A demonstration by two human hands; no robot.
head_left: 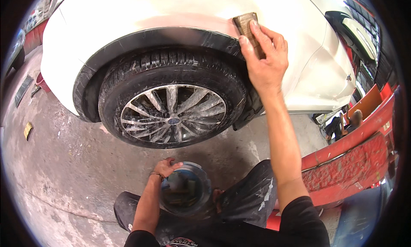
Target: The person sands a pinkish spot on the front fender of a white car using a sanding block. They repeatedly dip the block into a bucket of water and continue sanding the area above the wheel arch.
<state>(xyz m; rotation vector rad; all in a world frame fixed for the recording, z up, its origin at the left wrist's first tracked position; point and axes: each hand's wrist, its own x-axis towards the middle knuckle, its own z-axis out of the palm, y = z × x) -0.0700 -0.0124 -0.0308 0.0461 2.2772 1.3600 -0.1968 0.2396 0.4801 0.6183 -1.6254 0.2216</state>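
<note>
Floor (pixel 72 161): grey, below the right grip
Right hand (pixel 267 61): clamped on block (pixel 246 26), at car (pixel 287 11)
Left hand (pixel 165 167): at bucket (pixel 207 182) rim, can't tell if gripping

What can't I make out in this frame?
All in the head view:
Block: partly covered by the right hand; its face toward the car is hidden behind it.
Car: upper part, cut off by the top edge.
Tyre: top, hidden by the arch.
Bucket: contents too dark and blurred.
</note>
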